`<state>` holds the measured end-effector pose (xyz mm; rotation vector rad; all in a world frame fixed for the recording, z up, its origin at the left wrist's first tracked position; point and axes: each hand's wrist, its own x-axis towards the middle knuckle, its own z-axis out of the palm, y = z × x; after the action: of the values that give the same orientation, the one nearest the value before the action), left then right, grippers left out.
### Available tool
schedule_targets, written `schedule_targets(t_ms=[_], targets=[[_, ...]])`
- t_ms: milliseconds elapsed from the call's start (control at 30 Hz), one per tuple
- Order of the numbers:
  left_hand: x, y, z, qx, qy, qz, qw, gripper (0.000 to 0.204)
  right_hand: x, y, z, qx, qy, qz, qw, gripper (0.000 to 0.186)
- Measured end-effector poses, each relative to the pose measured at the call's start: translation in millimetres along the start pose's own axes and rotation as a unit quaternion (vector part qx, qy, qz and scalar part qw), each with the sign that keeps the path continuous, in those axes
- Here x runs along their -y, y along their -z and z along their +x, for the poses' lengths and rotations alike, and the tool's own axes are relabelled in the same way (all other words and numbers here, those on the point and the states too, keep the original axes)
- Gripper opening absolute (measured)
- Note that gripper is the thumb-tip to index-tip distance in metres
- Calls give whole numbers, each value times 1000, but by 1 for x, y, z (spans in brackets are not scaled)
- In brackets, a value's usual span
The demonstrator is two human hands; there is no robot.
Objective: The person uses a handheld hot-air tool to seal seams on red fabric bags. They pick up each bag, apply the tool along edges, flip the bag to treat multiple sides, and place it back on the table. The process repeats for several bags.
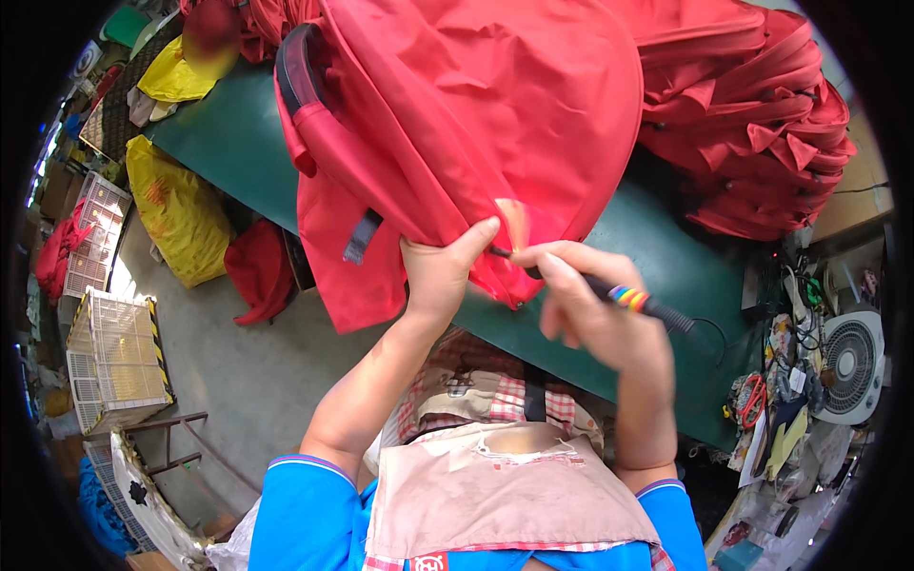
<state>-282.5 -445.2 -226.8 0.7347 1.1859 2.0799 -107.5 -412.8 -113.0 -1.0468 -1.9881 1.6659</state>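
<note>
A large red fabric bag (495, 105) with a dark strap end and a black-and-red curved handle spreads over the green table. Its near edge is pinched between the thumb and fingers of my left hand (443, 262). My right hand (609, 319) is closed round a black, pen-shaped corded tool (640, 302) ringed with yellow, red and blue bands. The tool's dark tip points left to the fabric by my left thumb; whether it touches is unclear. Just above the tip a pale orange patch shows on the cloth. A dark webbing end (363, 236) hangs left of my left hand.
The green table (238, 143) runs under the bag. A tall stack of red fabric pieces (752, 124) fills the far right. On the right stand a white fan (850, 366) and cluttered small items. A yellow sack (176, 209) and a wire crate (119, 352) stand on the left floor.
</note>
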Motion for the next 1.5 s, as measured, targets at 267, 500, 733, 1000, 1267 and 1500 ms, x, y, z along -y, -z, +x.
schedule_targets(t_ms=[267, 500, 733, 1000, 1267, 1500], targets=[[-36, 36, -30, 61, 103, 62, 991, 73, 80, 56, 108, -112, 325, -24, 939, 20], [-116, 115, -77, 396, 40, 251, 883, 57, 130, 28, 242, 76, 543, -223, 806, 43], [-108, 241, 9, -423, -287, 112, 852, 46, 167, 37, 173, -292, 636, -115, 705, 35], [6, 21, -4, 111, -73, 45, 990, 64, 134, 2, 107, -359, 631, -164, 668, 30], [-21, 63, 16, 119, 110, -325, 932, 51, 18, 9, 186, -410, 502, -150, 747, 37], [-6, 33, 13, 103, 86, -55, 989, 59, 25, -4, 148, -309, 523, -271, 746, 32]])
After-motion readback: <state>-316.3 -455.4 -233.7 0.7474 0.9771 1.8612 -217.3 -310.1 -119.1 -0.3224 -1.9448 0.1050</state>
